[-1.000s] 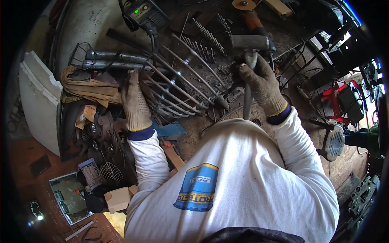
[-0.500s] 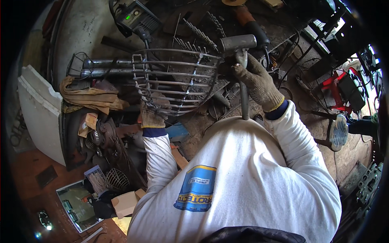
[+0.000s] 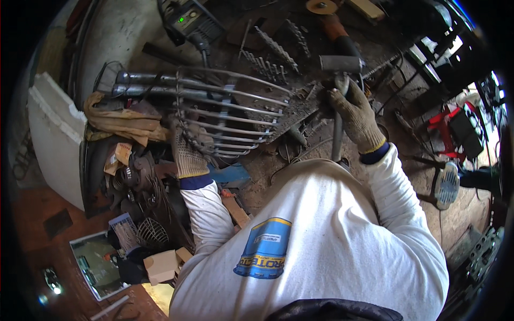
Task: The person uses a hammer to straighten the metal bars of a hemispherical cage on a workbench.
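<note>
My left hand [image 3: 190, 148], in a knitted work glove, is closed on the left end of a curved cage of steel rods [image 3: 227, 96]. The cage is held tilted above the work area, its rods fanning out to free ends on the right; motion blurs part of it. My right hand [image 3: 355, 113], gloved too, grips a hammer [image 3: 341, 64] close below its heavy cylindrical head. The hammer's handle hangs down toward my shirt. A gap separates hammer and cage. Some fingers of the left hand are hidden behind the rods.
Two shiny metal tubes [image 3: 142, 84] and a tan cloth [image 3: 120, 120] lie left of the cage. Beyond it are a machine with a green display [image 3: 190, 21], several twisted rods [image 3: 276, 48] and an orange-and-black angle grinder [image 3: 338, 35]. A red chair-like frame [image 3: 445, 131] stands right.
The cage has turned, so its rods' free ends now show at the right. My left hand has shifted slightly left. My right hand and the hammer have moved right, away from the cage.
</note>
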Tool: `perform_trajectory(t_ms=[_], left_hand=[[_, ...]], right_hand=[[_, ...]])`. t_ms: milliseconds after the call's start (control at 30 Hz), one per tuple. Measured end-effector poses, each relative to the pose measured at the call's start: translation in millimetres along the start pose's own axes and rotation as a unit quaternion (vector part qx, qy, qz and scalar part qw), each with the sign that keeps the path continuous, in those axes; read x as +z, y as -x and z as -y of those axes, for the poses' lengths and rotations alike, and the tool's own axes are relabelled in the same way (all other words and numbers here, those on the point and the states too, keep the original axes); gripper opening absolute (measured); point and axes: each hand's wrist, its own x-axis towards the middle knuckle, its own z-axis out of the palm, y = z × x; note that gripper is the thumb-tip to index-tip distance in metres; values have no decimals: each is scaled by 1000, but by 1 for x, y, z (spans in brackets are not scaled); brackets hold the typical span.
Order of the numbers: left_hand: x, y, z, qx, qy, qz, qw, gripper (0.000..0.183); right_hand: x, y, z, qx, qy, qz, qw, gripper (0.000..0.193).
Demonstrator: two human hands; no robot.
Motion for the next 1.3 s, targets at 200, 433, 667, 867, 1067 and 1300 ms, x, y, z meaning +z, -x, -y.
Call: perform_trajectory(t_ms=[200,433,667,867,1067,1300], left_hand=[[130,31,-13,397,-561,-141,713,48],[152,27,-14,381,-761,-126,509,38],[154,24,2,436,-764,-2,476,29],[161,33,-2,384,-768,13,512,18],[158,25,-13,372,-794,45,479,22],[172,4,-21,320,-844,42,428,42]], right_hand=[[2,7,2,-44,87,32,995,32],[12,27,17,-59,271,8,961,40],[12,32,9,-95,321,35,942,37],[12,27,17,-15,357,30,933,35],[11,6,10,10,456,23,890,38],[4,-1,-14,-18,520,52,853,39]])
